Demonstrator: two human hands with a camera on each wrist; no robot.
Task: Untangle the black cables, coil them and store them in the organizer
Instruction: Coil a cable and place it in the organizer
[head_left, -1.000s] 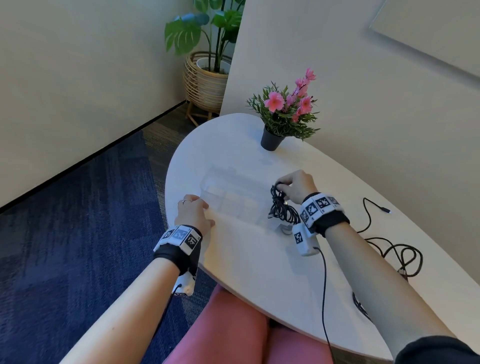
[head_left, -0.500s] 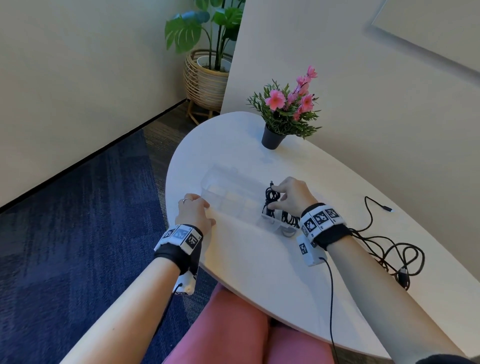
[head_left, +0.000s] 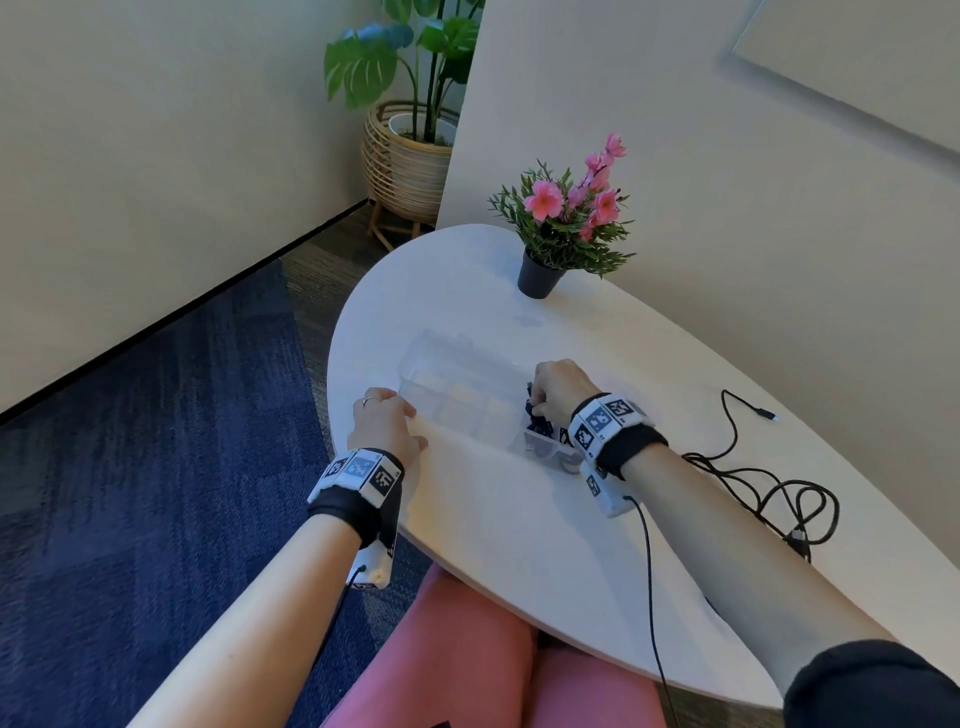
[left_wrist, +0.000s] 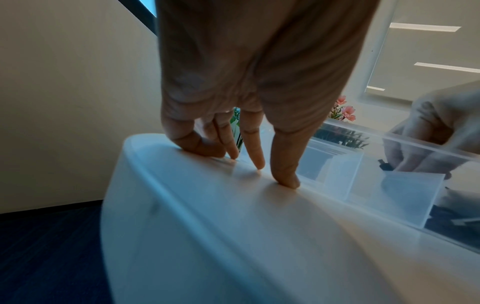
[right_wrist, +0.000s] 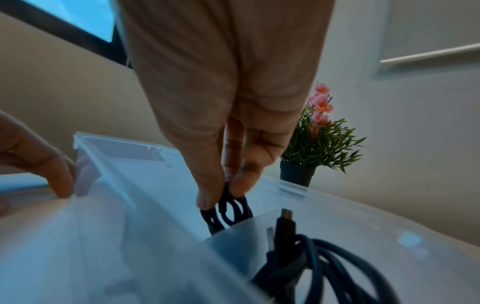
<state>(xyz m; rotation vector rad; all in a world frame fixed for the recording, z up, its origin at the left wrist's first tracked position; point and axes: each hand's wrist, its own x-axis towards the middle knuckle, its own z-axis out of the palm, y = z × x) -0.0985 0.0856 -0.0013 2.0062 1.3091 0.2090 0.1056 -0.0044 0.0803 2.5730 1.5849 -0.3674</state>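
A clear plastic organizer (head_left: 452, 364) with divided compartments lies on the white table (head_left: 493, 509). My right hand (head_left: 558, 387) reaches into its right end and pinches a coiled black cable (right_wrist: 228, 211) between thumb and fingers. Another coiled black cable (right_wrist: 311, 263) with upright plugs sits in the nearer compartment. My left hand (head_left: 387, 423) rests fingertips on the table beside the organizer's left end (left_wrist: 335, 174), holding nothing. A loose tangled black cable (head_left: 769, 483) lies on the table right of my right forearm.
A small black pot of pink flowers (head_left: 563, 228) stands behind the organizer near the wall. The table's curved edge (head_left: 337, 415) runs just left of my left hand. Blue carpet and a large potted plant (head_left: 410, 150) lie beyond it.
My right hand has lowered the coiled cable from above the table into the organizer's right end. The left hand has stayed at the left end.
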